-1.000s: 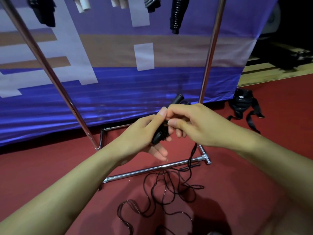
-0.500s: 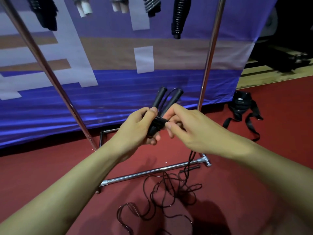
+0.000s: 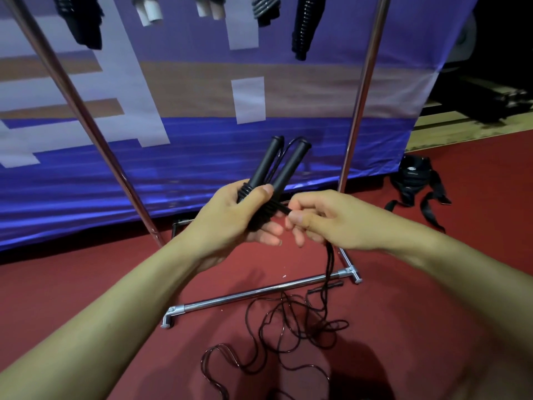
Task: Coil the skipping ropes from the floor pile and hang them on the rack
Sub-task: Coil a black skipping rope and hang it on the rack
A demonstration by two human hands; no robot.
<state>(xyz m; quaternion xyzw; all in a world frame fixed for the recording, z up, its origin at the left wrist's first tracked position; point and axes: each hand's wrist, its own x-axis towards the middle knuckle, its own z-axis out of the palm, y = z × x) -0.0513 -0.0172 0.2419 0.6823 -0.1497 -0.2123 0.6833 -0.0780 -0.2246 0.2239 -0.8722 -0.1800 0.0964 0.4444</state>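
Where our fingers meet: right hand (image 3: 326,223) pinches the rope (image 3: 281,208) between thumb and forefinger, just beside the left thumb tip.
Left hand: our left hand (image 3: 230,223) is curled round the lower ends of the two handles (image 3: 277,166), thumb pressed across the wraps already laid there.
Handle axis: both handles lie side by side, pointing up and away toward 1 o'clock from the left fist.
Rope run: from the wraps the strand leaves toward 4 o'clock into the right pinch, then drops toward 6 o'clock below the right hand.
Loose rope: the rest lies in tangled loops on the red floor (image 3: 432,327) at 6 o'clock, crossing near the rack's base bar (image 3: 259,293).
Nearer hand: the right, we judge, since it already leads the free strand.
Next turn: we judge each wrap must cross the handle axis, so the right hand circles while the left keeps the bundle steady.
Rack: its uprights (image 3: 362,90) rise at 11 and 1 o'clock; coiled ropes (image 3: 305,27) already hang at 12 o'clock.
Stray item: black strapped gear (image 3: 415,183) on the floor at 3 o'clock.
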